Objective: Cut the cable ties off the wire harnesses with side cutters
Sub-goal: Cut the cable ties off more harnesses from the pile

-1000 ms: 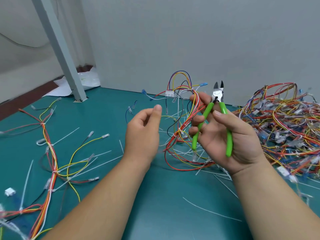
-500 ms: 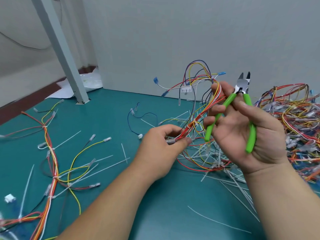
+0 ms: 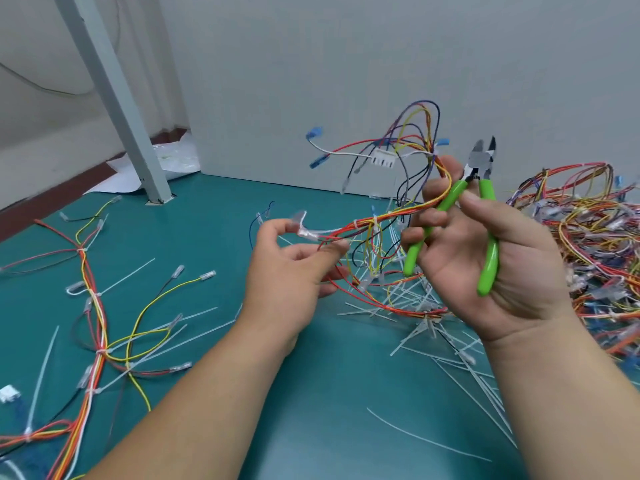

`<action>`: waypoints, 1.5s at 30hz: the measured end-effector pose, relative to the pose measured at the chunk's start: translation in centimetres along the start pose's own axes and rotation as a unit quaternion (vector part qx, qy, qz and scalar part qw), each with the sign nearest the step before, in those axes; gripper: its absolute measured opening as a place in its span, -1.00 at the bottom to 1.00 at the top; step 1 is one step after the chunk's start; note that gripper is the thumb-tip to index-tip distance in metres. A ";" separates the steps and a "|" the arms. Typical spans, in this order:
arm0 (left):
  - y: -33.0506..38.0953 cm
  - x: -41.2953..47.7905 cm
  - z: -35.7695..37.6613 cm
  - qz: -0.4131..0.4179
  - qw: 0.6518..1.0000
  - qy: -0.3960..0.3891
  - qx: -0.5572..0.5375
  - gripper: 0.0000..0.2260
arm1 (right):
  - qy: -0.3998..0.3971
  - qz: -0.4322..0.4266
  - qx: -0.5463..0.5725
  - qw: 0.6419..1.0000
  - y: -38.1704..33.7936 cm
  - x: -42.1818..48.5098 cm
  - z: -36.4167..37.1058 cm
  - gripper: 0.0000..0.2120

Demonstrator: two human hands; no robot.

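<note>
Since half a second ago your left hand (image 3: 294, 275) has risen from the table (image 3: 214, 209). It pinches the wire harness (image 3: 381, 220), stretched across to your right hand (image 3: 491, 258), which grips the side cutters (image 3: 485, 188), jaws apart and pointing up. Your right fingers hide how the harness is held there, and the frame edge cuts off the harness pile (image 3: 588, 230).
</note>
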State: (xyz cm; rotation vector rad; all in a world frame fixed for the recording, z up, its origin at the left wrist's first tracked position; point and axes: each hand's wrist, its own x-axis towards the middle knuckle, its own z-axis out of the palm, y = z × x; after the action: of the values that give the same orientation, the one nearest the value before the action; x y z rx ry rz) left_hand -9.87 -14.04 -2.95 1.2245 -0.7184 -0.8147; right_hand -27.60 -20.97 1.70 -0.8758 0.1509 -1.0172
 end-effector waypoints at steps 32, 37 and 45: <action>0.2 0.1 0.2 0.108 0.989 0.069 0.078 -0.74 | 0.075 -0.039 -0.223 0.971 2.3 -0.2 -0.5 -0.38; -0.2 -0.4 0.7 0.089 0.991 -0.049 0.092 -0.70 | 0.024 -0.008 -0.304 0.952 3.0 -0.6 -0.7 -0.39; 0.5 -0.2 0.6 0.039 0.999 -0.014 -0.017 -0.74 | 0.005 0.038 -0.399 0.916 3.4 -0.9 -0.5 -0.44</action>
State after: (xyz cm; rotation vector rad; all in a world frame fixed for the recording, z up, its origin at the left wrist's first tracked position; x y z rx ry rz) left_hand -10.39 -14.06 -2.41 1.1494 -0.7676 -0.7784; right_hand -26.00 -19.78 -1.25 -1.5902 0.6357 -0.8827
